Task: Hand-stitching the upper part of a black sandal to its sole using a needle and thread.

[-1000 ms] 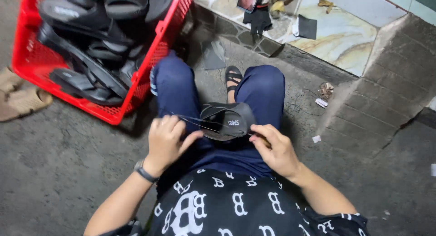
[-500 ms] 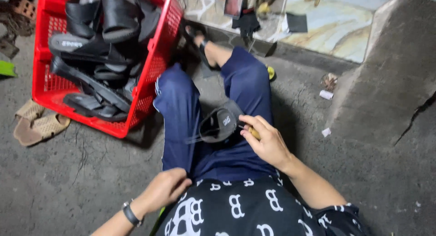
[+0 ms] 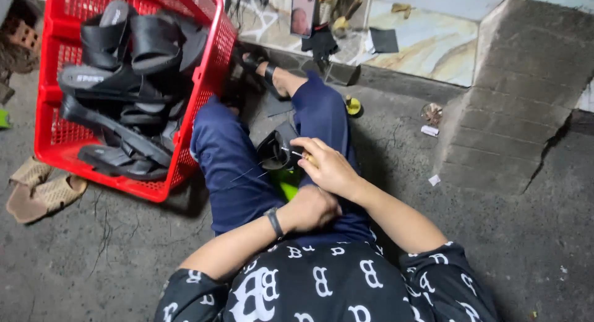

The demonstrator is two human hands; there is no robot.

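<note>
I sit on the ground with my legs in dark blue trousers stretched out. My right hand point(image 3: 325, 166) holds a black sandal strap piece point(image 3: 276, 150) between my thighs, fingers pinching at its edge where a thin thread point(image 3: 250, 173) runs off to the left. My left hand point(image 3: 312, 208) is closed into a fist on my lap just below the right hand, a dark band on its wrist. Whether the fist holds the thread end is hidden. A bit of bright green point(image 3: 288, 186) shows under the hands.
A red plastic basket point(image 3: 52, 145) full of black sandals stands to my left. Tan sandals point(image 3: 37, 189) lie on the concrete beside it. Ahead is a tiled step point(image 3: 421, 43) with a phone point(image 3: 303, 11), scraps and tools. A small yellow-green object point(image 3: 352, 105) lies by my right leg.
My left hand left the strap, swung down to the left, then came back to my lap as a fist. The right hand kept hold of the strap. The view shifted right.
</note>
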